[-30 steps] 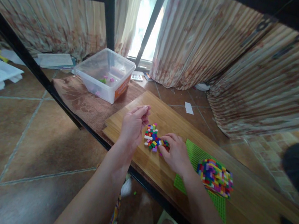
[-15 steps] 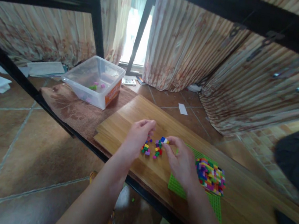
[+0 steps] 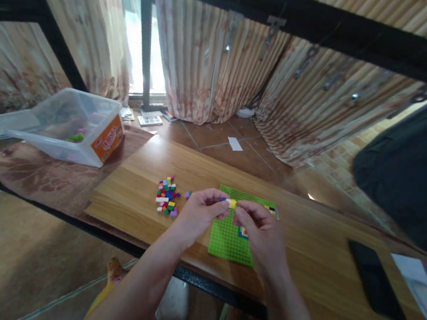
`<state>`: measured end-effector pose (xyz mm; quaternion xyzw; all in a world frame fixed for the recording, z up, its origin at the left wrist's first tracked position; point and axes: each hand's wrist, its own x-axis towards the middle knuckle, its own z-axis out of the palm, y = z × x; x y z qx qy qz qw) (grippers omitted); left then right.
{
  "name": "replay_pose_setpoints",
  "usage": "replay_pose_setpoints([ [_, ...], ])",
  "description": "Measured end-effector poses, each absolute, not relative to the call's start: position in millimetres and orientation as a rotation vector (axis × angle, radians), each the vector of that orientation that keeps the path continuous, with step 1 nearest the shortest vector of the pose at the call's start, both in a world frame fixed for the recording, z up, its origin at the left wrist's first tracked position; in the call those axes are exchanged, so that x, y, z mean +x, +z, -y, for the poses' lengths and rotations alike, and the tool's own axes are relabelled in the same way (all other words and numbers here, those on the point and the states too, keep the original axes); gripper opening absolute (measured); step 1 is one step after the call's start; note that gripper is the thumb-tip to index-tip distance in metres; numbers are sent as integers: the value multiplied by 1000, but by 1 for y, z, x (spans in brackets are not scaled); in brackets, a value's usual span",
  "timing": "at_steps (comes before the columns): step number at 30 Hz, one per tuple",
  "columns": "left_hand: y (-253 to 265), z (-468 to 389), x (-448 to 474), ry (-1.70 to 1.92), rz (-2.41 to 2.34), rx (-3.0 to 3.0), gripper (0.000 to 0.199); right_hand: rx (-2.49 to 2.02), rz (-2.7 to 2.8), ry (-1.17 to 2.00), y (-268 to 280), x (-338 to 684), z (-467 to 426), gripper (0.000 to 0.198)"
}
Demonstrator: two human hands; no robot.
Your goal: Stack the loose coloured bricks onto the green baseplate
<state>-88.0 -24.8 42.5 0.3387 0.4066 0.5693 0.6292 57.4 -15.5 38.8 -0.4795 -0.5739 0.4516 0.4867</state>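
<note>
Above the left part of a green studded baseplate [image 3: 226, 241], the person's two hands meet fingertip to fingertip over a small brick piece [image 3: 232, 204] showing blue, white and yellow. The left hand [image 3: 200, 214] has its thumb and fingers closed on the blue and white end, while the right hand [image 3: 262, 233] pinches the yellow end. Below and behind the right hand lies a multicoloured brick build [image 3: 243, 232] on the baseplate; the hand hides most of it, so only bits at its edges show. Just left of the left hand, a purple brick [image 3: 188, 194] sits on the wooden desk [image 3: 125, 190], partly covered by the fingers. Further left on the wood is a loose cluster of small bricks [image 3: 168, 198] in white, blue, red, green, yellow and purple. To the right, well apart from the baseplate, lie a flat black object [image 3: 376, 283] and, beside it, some white paper [image 3: 414, 270]. At the far left, a clear plastic box [image 3: 59, 150] with an orange label [image 3: 107, 140] stands on a brown patterned cloth [image 3: 6, 162], a few green and pink pieces inside. Striped curtains [image 3: 202, 68] hang beyond the desk.
</note>
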Motion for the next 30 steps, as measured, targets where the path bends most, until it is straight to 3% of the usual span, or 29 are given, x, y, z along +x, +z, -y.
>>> replay_pose_setpoints([
  [19, 46, 28, -48, 1246, -1094, 995, 17, -1079, 1142, 1300, 32, 92, 18, 24],
  [26, 48, 24, -50, 1338, -1199, 791, 19, -1278, 1504, 645, 29, 132, 8, 20],
  [30, 42, 21, -49, 1309, -1230, 773, 21, -1298, 1596, 499, 26, 144, 5, 17],
])
